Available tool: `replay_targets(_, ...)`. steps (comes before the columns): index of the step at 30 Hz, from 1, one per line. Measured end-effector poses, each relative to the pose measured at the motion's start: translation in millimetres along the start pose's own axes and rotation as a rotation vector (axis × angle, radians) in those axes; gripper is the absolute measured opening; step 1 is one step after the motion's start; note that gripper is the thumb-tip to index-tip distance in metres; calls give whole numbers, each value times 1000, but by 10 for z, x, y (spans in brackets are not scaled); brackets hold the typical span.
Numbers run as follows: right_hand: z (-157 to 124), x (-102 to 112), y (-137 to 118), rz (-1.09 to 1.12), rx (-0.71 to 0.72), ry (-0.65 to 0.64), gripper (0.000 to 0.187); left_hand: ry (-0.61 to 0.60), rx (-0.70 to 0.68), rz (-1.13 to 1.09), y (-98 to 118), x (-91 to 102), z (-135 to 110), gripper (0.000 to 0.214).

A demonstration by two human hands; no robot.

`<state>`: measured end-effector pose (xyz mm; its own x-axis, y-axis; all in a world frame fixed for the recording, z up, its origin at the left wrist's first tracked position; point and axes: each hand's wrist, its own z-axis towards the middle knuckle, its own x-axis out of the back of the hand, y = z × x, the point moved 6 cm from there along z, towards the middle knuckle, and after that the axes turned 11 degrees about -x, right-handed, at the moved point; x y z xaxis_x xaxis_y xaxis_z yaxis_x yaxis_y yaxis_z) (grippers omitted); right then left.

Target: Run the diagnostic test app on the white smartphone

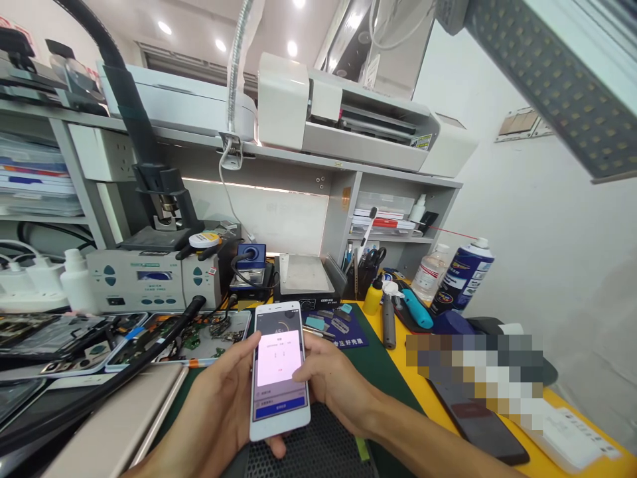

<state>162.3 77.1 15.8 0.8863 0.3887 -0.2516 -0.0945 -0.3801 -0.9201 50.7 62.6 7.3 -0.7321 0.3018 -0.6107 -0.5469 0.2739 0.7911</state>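
Observation:
A white smartphone is held upright between both hands above the bench, its lit screen facing me with a pale pop-up box over a darker page. My left hand wraps the phone's left edge, thumb along the side and a fingertip showing below. On the right edge, my right hand grips the phone with its thumb over the lower right of the pop-up. The fingers behind the phone are mostly hidden. Under the phone lie a black perforated pad and a green mat.
Left are a hot-air rework station, trays of circuit boards and a black hose. Blades lie on a blue mat behind the phone. Right are a screwdriver, a spray can and a dark phone.

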Motion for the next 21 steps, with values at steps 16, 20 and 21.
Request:
replay_targets(16, 49, -5, 45, 139, -78, -97, 46, -5, 90, -63, -47, 21, -11, 61)
replay_targets(20, 64, 20, 51, 151, -148, -108, 44, 35, 133, -37, -27, 22, -6, 58)
replay_targets(21, 64, 22, 46, 150, -151, -110, 43, 48, 136, -21, -13, 15, -9, 57)
